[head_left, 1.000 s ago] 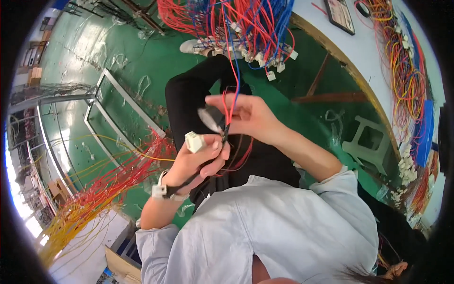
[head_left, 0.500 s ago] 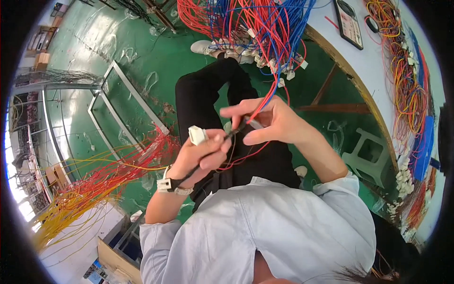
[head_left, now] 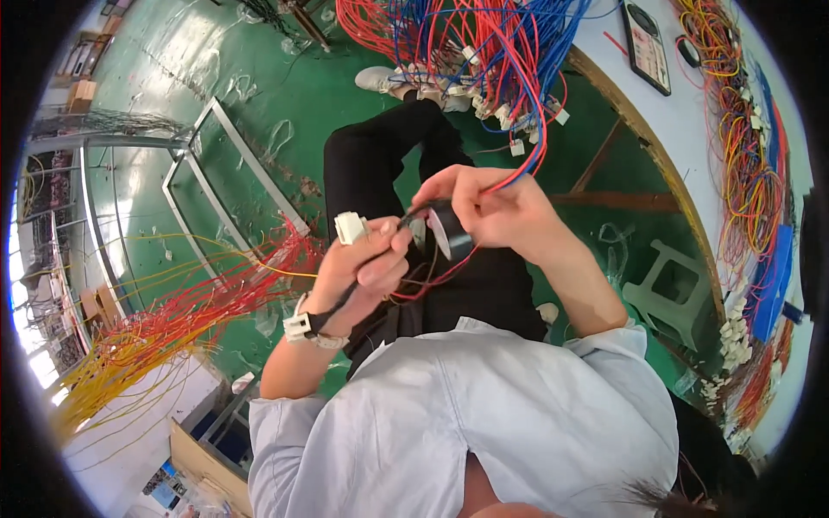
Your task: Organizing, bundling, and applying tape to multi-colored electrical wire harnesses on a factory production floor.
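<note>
The black tape roll [head_left: 451,226] with its pale inner face sits in our right hand [head_left: 492,211], just above our lap, fingers clenched around it. Only the head view is here. Our left hand [head_left: 363,269] is closed around a thin bundle of dark and red wires [head_left: 413,289], and a small white plastic connector [head_left: 350,228] sticks up from its far side, touching the knuckles. The two hands nearly meet, with the roll between them. A white wristwatch [head_left: 302,325] rides on the left wrist. From the right hand a red and blue wire pair [head_left: 527,164] runs far up to a hanging mass of red and blue wires with white plugs [head_left: 466,52]. On the right, the white bench [head_left: 691,121] carries more coloured harnesses. Loose red and yellow wires [head_left: 164,328] spread over the green floor [head_left: 259,95] on the left.
</note>
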A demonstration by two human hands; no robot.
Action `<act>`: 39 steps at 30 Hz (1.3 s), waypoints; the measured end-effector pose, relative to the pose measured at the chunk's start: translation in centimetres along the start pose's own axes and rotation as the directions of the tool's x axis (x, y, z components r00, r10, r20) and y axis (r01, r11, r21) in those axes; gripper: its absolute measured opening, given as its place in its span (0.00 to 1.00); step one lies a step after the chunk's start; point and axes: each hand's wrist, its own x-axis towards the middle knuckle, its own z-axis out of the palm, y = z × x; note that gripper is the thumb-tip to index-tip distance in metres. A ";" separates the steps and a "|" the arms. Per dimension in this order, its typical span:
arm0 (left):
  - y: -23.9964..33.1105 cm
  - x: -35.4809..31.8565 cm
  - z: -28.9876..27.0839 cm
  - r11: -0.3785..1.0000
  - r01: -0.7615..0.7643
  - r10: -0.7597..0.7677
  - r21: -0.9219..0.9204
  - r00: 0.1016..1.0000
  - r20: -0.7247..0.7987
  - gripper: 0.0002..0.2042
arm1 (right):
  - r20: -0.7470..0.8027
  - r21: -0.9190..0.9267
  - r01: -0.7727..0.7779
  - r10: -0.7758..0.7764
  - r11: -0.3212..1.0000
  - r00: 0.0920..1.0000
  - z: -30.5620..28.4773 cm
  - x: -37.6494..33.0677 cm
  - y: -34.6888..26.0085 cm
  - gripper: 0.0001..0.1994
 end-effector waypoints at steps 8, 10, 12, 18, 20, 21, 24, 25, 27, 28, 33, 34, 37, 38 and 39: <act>0.1 2.4 0.7 0.652 -0.171 0.274 0.739 0.962 -0.019 0.15 | -0.178 -0.297 -0.095 0.042 0.950 0.983 1.3 -0.4 1.0 0.25; 0.0 2.5 0.9 0.724 -0.132 0.257 0.677 0.962 -0.087 0.14 | -0.147 -0.429 -0.060 -0.004 0.901 0.989 0.7 -0.4 0.5 0.24; 0.1 1.8 1.0 0.946 0.115 -0.089 0.303 0.991 -0.097 0.15 | -0.070 -0.754 0.072 -0.188 0.653 0.980 0.3 -0.4 -0.3 0.25; -0.3 2.1 0.6 0.976 0.194 -0.196 0.098 0.981 0.010 0.15 | -0.341 -0.725 0.037 -0.405 0.687 0.848 -0.8 2.0 2.1 0.19; -0.7 1.8 0.8 0.975 0.221 -0.217 0.037 0.971 -0.098 0.15 | -0.257 -0.471 -0.090 -0.038 0.878 0.966 -1.1 1.9 1.0 0.13; -0.9 1.9 0.4 0.979 0.203 -0.204 -0.015 0.977 -0.069 0.15 | -0.111 -0.366 0.039 -0.085 0.930 0.990 -0.6 1.6 0.6 0.13; -0.9 1.3 -0.4 0.987 0.158 -0.159 -0.014 0.984 -0.081 0.15 | 0.151 -0.218 0.128 -0.096 0.968 0.984 -0.5 0.8 0.5 0.10; -0.9 1.5 -0.6 0.986 0.166 -0.166 -0.010 0.981 -0.100 0.16 | 0.143 -0.330 0.111 -0.066 0.937 0.987 -0.3 0.6 0.7 0.06; -0.9 1.6 -1.2 0.986 0.167 -0.169 -0.028 0.981 -0.099 0.17 | -0.052 -0.506 0.033 -0.069 0.862 0.996 0.6 0.6 1.7 0.08; -0.6 1.7 -1.5 0.986 0.164 -0.165 -0.019 0.984 -0.072 0.17 | -0.153 -0.450 -0.058 -0.013 0.891 0.988 0.9 0.7 2.1 0.11; -1.4 0.3 -1.0 0.958 0.283 -0.284 0.036 0.958 0.028 0.18 | -0.022 -0.811 0.110 -0.217 0.575 0.976 0.1 0.5 1.0 0.29; -1.6 0.5 -1.3 0.958 0.284 -0.285 0.036 0.958 0.035 0.18 | 0.044 -0.911 0.171 -0.323 0.375 0.945 -0.4 0.8 1.0 0.29; -1.5 0.7 -1.9 0.969 0.240 -0.239 -0.050 0.970 0.036 0.17 | -0.252 -0.852 0.040 -0.475 0.522 0.843 0.7 2.1 2.7 0.24; -1.6 0.8 -2.0 0.970 0.239 -0.237 -0.050 0.971 0.039 0.17 | -0.357 -0.616 0.000 -0.279 0.788 0.891 0.6 2.1 3.0 0.19; -1.8 0.8 -2.1 0.968 0.240 -0.239 -0.068 0.971 0.030 0.17 | -0.283 -0.511 -0.018 -0.148 0.859 0.947 -0.1 1.7 3.2 0.18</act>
